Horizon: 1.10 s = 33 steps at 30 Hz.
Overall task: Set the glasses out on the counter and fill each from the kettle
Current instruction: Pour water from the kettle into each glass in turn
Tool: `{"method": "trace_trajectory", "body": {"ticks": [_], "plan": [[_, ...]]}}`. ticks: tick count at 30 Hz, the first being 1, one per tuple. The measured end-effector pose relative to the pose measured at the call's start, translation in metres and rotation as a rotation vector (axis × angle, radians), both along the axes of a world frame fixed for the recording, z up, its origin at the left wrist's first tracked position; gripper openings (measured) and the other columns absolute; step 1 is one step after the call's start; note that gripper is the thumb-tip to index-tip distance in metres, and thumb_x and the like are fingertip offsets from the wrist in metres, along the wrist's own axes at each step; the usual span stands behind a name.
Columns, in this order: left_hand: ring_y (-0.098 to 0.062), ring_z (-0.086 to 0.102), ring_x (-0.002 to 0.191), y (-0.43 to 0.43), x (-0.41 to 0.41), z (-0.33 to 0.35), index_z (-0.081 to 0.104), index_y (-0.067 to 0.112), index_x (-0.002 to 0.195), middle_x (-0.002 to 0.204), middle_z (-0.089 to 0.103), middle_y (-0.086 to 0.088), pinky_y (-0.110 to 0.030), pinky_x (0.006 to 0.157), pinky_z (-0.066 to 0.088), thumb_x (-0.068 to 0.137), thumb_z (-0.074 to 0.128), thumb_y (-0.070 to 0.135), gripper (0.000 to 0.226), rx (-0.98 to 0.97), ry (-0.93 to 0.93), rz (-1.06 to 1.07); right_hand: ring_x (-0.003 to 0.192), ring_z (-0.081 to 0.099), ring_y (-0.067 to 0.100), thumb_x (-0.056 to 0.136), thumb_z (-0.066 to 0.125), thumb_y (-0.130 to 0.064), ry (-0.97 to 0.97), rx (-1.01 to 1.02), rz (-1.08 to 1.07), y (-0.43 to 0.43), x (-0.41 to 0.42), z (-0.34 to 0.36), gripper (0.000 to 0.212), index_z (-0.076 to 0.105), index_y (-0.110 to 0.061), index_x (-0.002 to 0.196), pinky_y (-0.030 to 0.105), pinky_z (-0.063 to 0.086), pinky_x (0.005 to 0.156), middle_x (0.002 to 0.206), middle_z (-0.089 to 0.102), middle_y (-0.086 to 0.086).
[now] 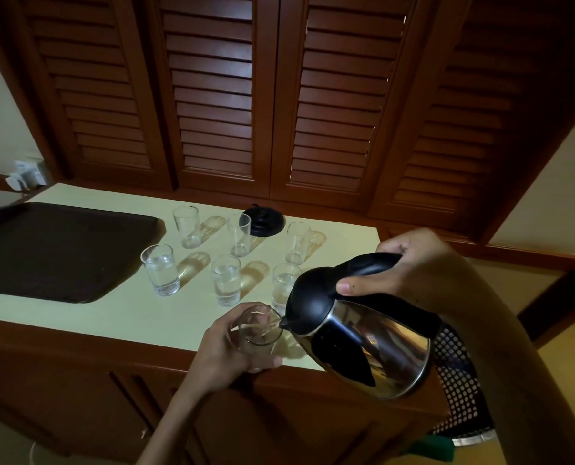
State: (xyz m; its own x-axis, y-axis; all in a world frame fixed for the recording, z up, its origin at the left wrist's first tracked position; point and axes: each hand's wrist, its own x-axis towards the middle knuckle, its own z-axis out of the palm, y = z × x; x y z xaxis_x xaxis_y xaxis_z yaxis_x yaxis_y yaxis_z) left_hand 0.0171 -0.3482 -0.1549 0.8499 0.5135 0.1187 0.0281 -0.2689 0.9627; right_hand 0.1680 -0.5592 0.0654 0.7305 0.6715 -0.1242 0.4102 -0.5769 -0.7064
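The kettle (pixel 363 344) was polished silver with a black lid and handle. The table (pixel 128 307) was pale cream; the tray (pixel 54 250) was dark brown.

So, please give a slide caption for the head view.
Right hand tilts the kettle into a glass the left hand holds.

The right hand (pixel 410 263) grips the black handle of a shiny steel electric kettle (pixel 373 344), which is tilted with its spout at the rim of a clear drinking glass (pixel 257 325). The left hand (pixel 225 354) holds this glass by the front edge of the pale counter (pixel 111 310). Behind it, six more clear glasses (pixel 226 280) stand in two rows; the three nearer ones contain water. A round black kettle base (pixel 266 221) sits behind them, and a dark rectangular tray (pixel 54 250) lies at the left.
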Motion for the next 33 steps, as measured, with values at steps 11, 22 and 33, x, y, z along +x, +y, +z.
{"method": "trace_trajectory", "body": {"ticks": [11, 22, 33], "plan": [[-0.022, 0.074, 0.106, -0.0024, -0.0032, 0.0034, 0.071, 0.023, 0.117, 0.116, 0.075, -0.002, -0.040, 0.087, 0.062, 0.048, 0.105, 0.028, 0.077, -0.014, 0.000, 0.006, 0.047, 0.068, 0.016, 0.042, 0.093, -0.056, -0.014, 0.009, 0.002, 0.0021, 0.0010, -0.0033, 0.053, 0.072, -0.010, 0.060, 0.029, 0.051, 0.051, 0.063, 0.076, 0.009], [-0.027, 0.074, 0.103, -0.0014, -0.0023, 0.0032, 0.071, 0.024, 0.118, 0.113, 0.076, -0.003, -0.046, 0.086, 0.061, 0.046, 0.105, 0.028, 0.080, -0.025, 0.002, 0.018, 0.049, 0.071, 0.015, 0.046, 0.096, -0.054, -0.002, -0.004, -0.017, 0.0036, -0.0015, -0.0003, 0.051, 0.074, -0.011, 0.063, 0.033, 0.055, 0.055, 0.066, 0.078, 0.007], [-0.022, 0.071, 0.112, -0.0022, 0.0005, 0.0051, 0.071, 0.023, 0.118, 0.117, 0.075, -0.001, -0.048, 0.096, 0.058, 0.048, 0.104, 0.030, 0.077, -0.032, -0.014, 0.009, 0.047, 0.070, 0.005, 0.044, 0.094, -0.054, 0.023, 0.013, 0.009, 0.0054, -0.0018, 0.0022, 0.032, 0.076, -0.031, 0.054, 0.026, 0.055, 0.051, 0.061, 0.078, -0.003]]}}
